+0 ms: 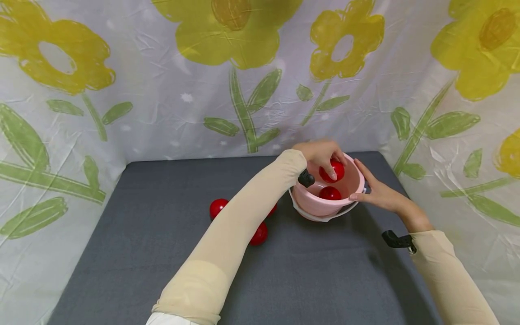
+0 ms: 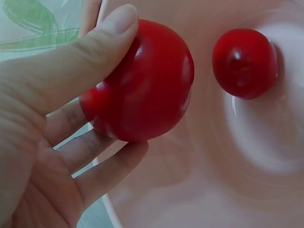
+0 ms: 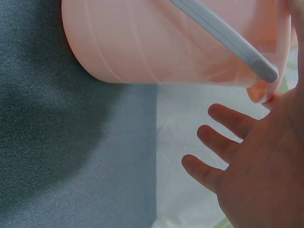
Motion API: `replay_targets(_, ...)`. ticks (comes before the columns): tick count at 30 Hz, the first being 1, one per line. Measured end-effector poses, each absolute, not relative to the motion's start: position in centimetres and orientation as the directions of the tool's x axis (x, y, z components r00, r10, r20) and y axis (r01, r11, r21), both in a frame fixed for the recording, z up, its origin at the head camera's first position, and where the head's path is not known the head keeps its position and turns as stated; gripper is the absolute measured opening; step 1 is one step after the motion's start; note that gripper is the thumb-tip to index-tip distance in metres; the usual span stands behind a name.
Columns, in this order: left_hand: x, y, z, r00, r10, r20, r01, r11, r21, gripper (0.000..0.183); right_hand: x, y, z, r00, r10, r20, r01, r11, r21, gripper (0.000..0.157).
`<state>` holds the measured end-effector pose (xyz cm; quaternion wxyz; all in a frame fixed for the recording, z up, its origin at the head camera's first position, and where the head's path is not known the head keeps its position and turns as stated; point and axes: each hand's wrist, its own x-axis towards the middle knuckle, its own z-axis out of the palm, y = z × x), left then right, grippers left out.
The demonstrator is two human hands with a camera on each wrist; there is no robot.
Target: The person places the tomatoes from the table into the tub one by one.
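The pink bucket (image 1: 310, 202) stands at the back right of the table, its pale handle (image 3: 223, 37) hanging down along the side. Inside its mouth my left hand (image 1: 322, 152) grips a glossy red ball (image 2: 152, 85) between the thumb and fingers, above the bucket's floor. A second red ball (image 2: 244, 64) lies at the bottom. On the right side, my right hand (image 1: 382, 193) holds the bucket's rim with thumb and index finger. Its other three fingers (image 3: 216, 140) are spread apart, off the bucket wall.
Left of the bucket several red balls lie on the dark grey tablecloth (image 1: 162, 216): one ball (image 1: 218, 207) at the far left, another ball (image 1: 259, 234) nearer, partly behind my left sleeve (image 1: 227, 234). A flower-printed curtain (image 1: 162, 90) surrounds the table's back and sides.
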<state>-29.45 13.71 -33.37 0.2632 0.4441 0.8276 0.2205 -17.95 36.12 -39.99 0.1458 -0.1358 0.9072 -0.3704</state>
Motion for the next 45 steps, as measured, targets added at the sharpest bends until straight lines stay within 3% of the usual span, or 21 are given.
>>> replay_targets(9, -29.8, 14.0, -33.2, -0.406, 0.887, -0.220, 0.670, 0.453, 0.588, 0.053, -17.8, 36.0, -39.9, -0.921, -0.348, -0.175, -0.124, 0.688, -0.715, 0.108)
replay_targets(21, -30.0, 12.3, -32.6, -0.376, 0.905, -0.198, 0.660, 0.411, 0.629, 0.052, -17.8, 36.1, -40.1, -0.922, -0.340, -0.186, -0.110, 0.690, -0.715, 0.109)
replay_targets(34, -30.2, 5.8, -28.8, -0.462, 0.862, -0.208, 0.649, 0.488, 0.584, 0.051, -17.7, 35.9, -39.7, -0.924, -0.338, -0.177, -0.118, 0.693, -0.711, 0.109)
replay_targets(45, -29.9, -0.9, -30.6, -0.586, 0.785, -0.202, 0.602, 0.589, 0.539, 0.049, -17.6, 35.8, -39.8, -0.924, -0.342, -0.173, -0.123, 0.693, -0.710, 0.109)
